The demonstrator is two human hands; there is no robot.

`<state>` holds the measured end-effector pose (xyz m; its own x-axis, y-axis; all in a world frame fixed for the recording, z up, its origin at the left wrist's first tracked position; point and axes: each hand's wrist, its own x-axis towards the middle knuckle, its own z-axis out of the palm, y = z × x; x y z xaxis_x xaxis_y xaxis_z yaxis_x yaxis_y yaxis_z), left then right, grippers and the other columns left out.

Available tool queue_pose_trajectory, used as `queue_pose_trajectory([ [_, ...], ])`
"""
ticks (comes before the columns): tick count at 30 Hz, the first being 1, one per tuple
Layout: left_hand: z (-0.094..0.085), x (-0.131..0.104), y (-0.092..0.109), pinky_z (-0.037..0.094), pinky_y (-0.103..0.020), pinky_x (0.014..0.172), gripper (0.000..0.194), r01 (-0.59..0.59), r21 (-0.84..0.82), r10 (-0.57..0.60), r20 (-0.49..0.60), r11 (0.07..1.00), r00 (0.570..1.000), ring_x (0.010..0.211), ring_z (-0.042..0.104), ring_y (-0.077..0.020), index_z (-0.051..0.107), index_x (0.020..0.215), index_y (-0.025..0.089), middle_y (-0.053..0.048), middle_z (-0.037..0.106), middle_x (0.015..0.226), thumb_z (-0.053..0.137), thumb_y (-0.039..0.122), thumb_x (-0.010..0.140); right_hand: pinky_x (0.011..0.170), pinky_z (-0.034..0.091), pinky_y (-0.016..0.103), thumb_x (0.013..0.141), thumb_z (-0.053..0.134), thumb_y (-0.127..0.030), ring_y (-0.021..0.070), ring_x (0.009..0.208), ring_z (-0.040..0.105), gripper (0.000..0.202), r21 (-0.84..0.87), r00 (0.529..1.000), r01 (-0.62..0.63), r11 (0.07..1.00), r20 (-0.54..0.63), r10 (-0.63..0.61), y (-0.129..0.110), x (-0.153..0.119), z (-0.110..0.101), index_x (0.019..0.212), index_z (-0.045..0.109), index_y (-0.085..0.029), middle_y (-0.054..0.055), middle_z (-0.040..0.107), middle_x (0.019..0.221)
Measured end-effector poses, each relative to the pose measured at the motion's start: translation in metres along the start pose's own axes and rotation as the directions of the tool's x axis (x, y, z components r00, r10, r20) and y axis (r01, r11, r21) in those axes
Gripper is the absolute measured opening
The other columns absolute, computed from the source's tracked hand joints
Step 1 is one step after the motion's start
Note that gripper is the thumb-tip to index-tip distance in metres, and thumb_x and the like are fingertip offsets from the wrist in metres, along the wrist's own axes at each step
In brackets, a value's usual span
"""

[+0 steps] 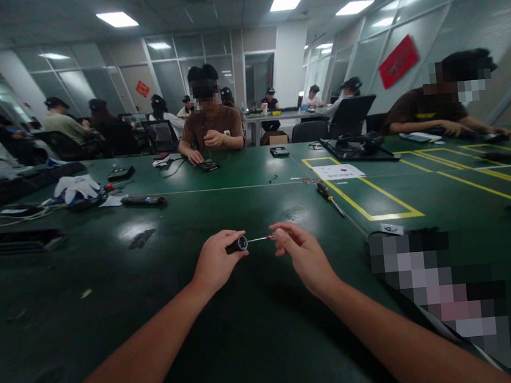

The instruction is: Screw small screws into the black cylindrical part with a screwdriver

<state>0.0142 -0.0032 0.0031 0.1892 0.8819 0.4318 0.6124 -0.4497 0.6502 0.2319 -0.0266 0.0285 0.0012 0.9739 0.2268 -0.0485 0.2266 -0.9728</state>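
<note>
Between the thumb and fingers of my left hand [219, 257] is a small black cylindrical part [241, 244] with a silvery ring at its end. My right hand [303, 250] pinches a small screwdriver [260, 239] by its red-and-clear handle. The thin metal shaft points left, and its tip reaches the rim of the cylindrical part; whether it touches I cannot tell. Both hands are held above the green table, close together. Farther off to the right lies a yellow-and-black screwdriver [325, 192].
White-and-blue gloves [76, 188] and a dark tool [143, 201] lie at left. A white paper [338, 172] lies beside yellow tape [396, 217]. A blurred-out device [444, 300] sits by my right forearm. Across the table a person [214, 123] works on a black part [207, 165].
</note>
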Motion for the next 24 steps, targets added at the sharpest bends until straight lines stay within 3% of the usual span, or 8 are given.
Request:
queue_pose_trajectory([
  [4,0.001,-0.001,0.001,0.052,-0.045,0.104,0.047,-0.001,-0.01,0.002,0.019,1.0,1.0,0.113,0.069,-0.025,0.074,0.122,0.027,-0.005,0.074,0.121,0.081,0.013,0.078,0.058,0.045,0.031,0.094,0.06,-0.056,0.0161,0.059,0.055,0.04,-0.086,0.998,-0.023,0.996,-0.061,0.018,0.004,0.0,0.0,0.096,0.079,-0.021,0.001,0.064,0.068],
  [9,-0.001,-0.001,0.005,0.051,-0.046,0.106,0.046,0.017,-0.01,-0.017,0.03,1.0,0.999,0.115,0.068,-0.0254,0.074,0.123,0.027,-0.005,0.074,0.121,0.081,0.013,0.079,0.071,0.053,0.033,0.085,0.077,-0.045,0.0203,0.079,0.068,0.028,0.024,0.989,-0.011,1.0,-0.149,0.014,0.012,0.004,0.0,0.1,0.07,-0.022,0.003,0.073,0.087],
  [15,0.0,-0.001,0.004,0.051,-0.047,0.105,0.046,0.027,-0.016,-0.026,0.041,1.0,0.999,0.116,0.067,-0.0261,0.074,0.123,0.027,-0.006,0.074,0.122,0.08,0.013,0.08,0.082,0.054,0.036,0.08,0.082,-0.043,0.019,0.08,0.067,0.027,0.168,0.986,-0.078,0.983,-0.136,0.102,0.012,0.006,0.0,0.091,0.074,-0.021,0.004,0.075,0.09],
  [20,0.002,-0.001,0.002,0.051,-0.046,0.105,0.045,0.024,-0.013,-0.024,0.043,1.0,0.999,0.116,0.068,-0.0262,0.075,0.122,0.027,-0.006,0.074,0.122,0.08,0.012,0.079,0.071,0.053,0.034,0.081,0.079,-0.05,0.0179,0.073,0.062,0.03,0.148,0.986,-0.11,0.983,-0.108,0.127,0.014,0.005,0.0,0.092,0.078,-0.021,0.003,0.069,0.081],
  [24,0.0,0.0,0.003,0.052,-0.046,0.104,0.045,0.028,0.007,-0.028,0.032,1.0,0.999,0.114,0.068,-0.0259,0.075,0.122,0.026,-0.005,0.074,0.121,0.08,0.012,0.079,0.074,0.055,0.036,0.08,0.08,-0.047,0.0182,0.074,0.063,0.03,0.265,0.976,-0.183,0.947,-0.066,0.207,0.018,0.005,0.0,0.093,0.076,-0.021,0.003,0.068,0.081],
])
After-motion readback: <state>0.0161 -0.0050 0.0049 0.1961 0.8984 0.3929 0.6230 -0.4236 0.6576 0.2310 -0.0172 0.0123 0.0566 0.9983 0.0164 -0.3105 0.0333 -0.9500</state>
